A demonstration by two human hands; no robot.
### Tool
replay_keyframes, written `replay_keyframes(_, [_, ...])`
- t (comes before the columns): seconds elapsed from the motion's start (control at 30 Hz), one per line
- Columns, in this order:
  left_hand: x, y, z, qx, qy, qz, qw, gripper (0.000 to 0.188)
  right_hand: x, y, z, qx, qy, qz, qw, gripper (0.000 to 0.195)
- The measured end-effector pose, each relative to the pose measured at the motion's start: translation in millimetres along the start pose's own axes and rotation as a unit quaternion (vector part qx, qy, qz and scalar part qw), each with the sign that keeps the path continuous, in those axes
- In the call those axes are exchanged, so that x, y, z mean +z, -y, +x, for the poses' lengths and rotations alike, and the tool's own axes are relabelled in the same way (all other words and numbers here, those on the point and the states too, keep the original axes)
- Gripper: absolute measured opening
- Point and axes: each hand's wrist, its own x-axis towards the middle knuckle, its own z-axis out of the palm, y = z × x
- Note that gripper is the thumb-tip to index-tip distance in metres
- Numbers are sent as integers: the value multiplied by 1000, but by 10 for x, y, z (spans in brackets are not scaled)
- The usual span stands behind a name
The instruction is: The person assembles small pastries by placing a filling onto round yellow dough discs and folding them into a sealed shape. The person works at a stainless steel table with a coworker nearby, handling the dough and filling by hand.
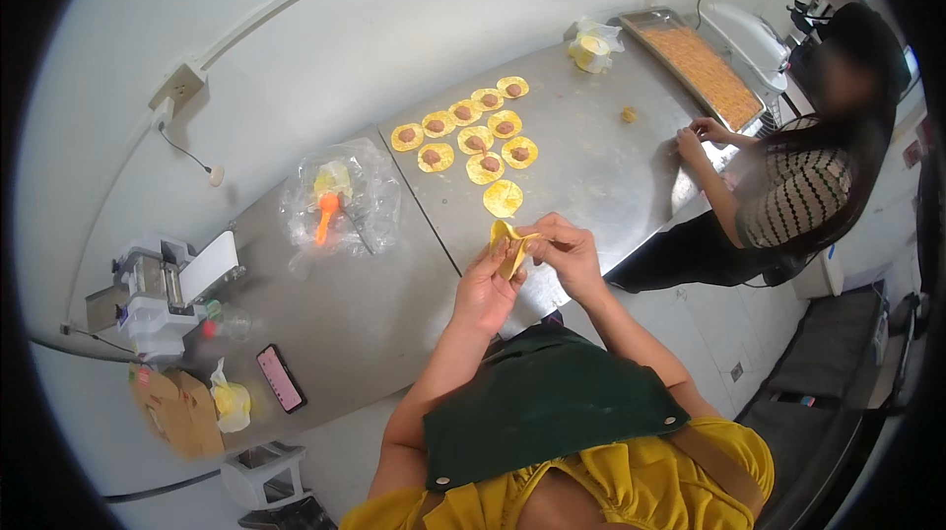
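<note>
A yellow round dough wrapper [502, 233] is folded up between both my hands, above the near side of the steel table. My left hand [488, 297] cups it from below and the left. The fingers of my right hand [567, 253] pinch its right edge. Whether filling lies inside the fold, I cannot tell. Just beyond it rests a flat wrapper [502, 198] with no filling on it. Farther back lie several wrappers, each with a lump of brownish-pink filling [485, 163] on top.
On the steel table [355, 308] are a plastic bag [377, 197] with an orange scoop [326, 220], a phone [281, 378], a dough-rolling machine [159, 286] and a cardboard box [177, 412]. A co-worker [798, 183] works at right, near a small folded piece [628, 114] and a filled tray [702, 64].
</note>
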Motion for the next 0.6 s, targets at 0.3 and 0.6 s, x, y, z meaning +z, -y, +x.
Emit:
replay_keyframes(0.3, [197, 108, -35, 272, 93, 271, 919, 31, -94, 134, 66, 13, 5, 227, 974, 18])
replay_keyframes(0.6, [403, 67, -204, 238, 52, 52, 968, 22, 186, 305, 105, -111, -8, 86, 990, 30])
